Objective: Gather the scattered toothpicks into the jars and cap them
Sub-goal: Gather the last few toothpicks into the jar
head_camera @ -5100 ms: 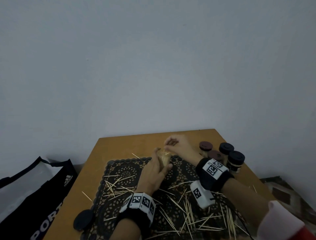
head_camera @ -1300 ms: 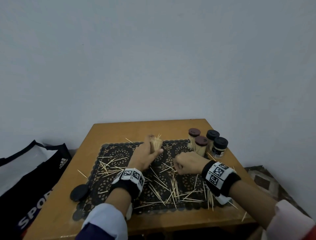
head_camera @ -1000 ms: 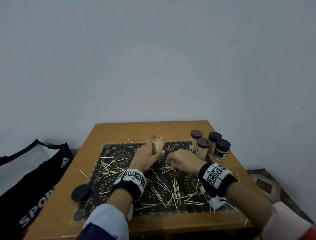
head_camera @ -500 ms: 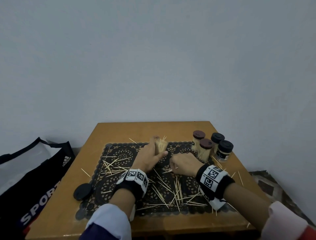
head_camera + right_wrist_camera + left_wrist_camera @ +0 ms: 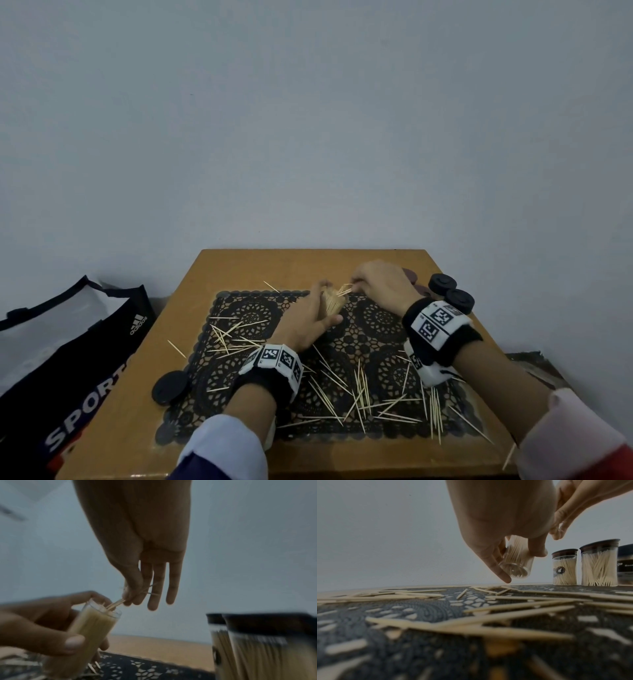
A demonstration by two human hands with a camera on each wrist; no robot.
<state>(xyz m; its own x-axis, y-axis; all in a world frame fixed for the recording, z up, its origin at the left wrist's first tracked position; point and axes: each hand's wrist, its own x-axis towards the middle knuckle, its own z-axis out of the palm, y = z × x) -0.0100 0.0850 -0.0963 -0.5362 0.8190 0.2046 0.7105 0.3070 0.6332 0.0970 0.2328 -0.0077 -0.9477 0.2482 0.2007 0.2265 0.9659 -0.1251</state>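
Up from the mat rose the right hand [image 5: 137, 555], pinching thin wooden toothpicks [image 5: 115, 604] into the clear open jar [image 5: 96, 623] the left hand [image 5: 305, 320] gripped, so filling continued.

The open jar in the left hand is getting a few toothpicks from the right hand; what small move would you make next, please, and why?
Probably push the pinched toothpicks down and release: their tips already sit inside the open jar, which the left hand holds tilted toward the right hand.

Capped jars [image 5: 445, 291] crowd just right of my right hand [image 5: 380, 284], blocking that side. Loose toothpicks [image 5: 359, 394] litter the mat [image 5: 239, 311] beneath my wrists. Far table [image 5: 274, 267] strip lies open.
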